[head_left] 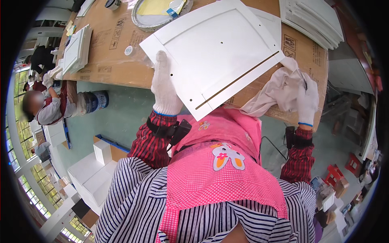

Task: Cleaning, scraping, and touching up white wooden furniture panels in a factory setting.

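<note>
A white panel (214, 60) with a recessed middle, several small holes and a long dark slot lies tilted over the work table, its near corner jutting past the edge. My left hand (165, 87), in a white knitted glove, grips the panel's left edge; the fingers beneath are hidden. To the right, my gloved right hand (306, 99) is closed on a crumpled white cloth (273, 91). The cloth drapes over the table edge, and one end touches the panel's right corner. Another white panel (267, 24) shows partly behind the first.
Brown cardboard covers the table (109, 48). Stacked white panels (312, 20) stand at the far right, and more panels (77, 48) at the left. A round tray (148, 20) holding yellow paper sits at the back, near a small white cap (129, 50). A co-worker (52, 105) stands at left.
</note>
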{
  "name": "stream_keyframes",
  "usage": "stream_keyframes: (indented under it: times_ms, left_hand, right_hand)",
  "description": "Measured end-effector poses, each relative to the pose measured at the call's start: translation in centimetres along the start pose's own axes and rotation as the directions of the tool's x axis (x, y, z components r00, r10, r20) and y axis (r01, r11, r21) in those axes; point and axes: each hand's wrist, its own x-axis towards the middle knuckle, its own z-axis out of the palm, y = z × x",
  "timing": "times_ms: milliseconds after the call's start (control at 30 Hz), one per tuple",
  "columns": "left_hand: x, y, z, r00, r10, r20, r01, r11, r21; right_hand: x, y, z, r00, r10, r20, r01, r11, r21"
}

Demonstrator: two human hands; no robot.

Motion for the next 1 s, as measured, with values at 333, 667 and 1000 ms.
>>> stream_keyframes:
  times_ms: [333, 667, 1000]
  left_hand:
    - [-0.6, -0.8, -0.2, 0.992, -0.108, 0.070, 0.118, 0.981, -0.154]
    - [-2.7, -2.2, -2.3, 0.982, -0.185, -0.028, 0.186, 0.981, 0.053]
    - [-4.0, -2.9, -5.9, 0.971, -0.237, -0.031, 0.236, 0.972, -0.018]
  right_hand:
    - [-4.0, -1.3, 0.7, 0.953, 0.100, 0.286, -0.044, 0.980, -0.196]
    - [-6.3, -1.9, 0.8, 0.801, 0.494, 0.339, -0.546, 0.368, 0.752]
    - [-4.8, -0.3, -3.8, 0.989, 0.051, -0.140, -0.060, 0.996, -0.063]
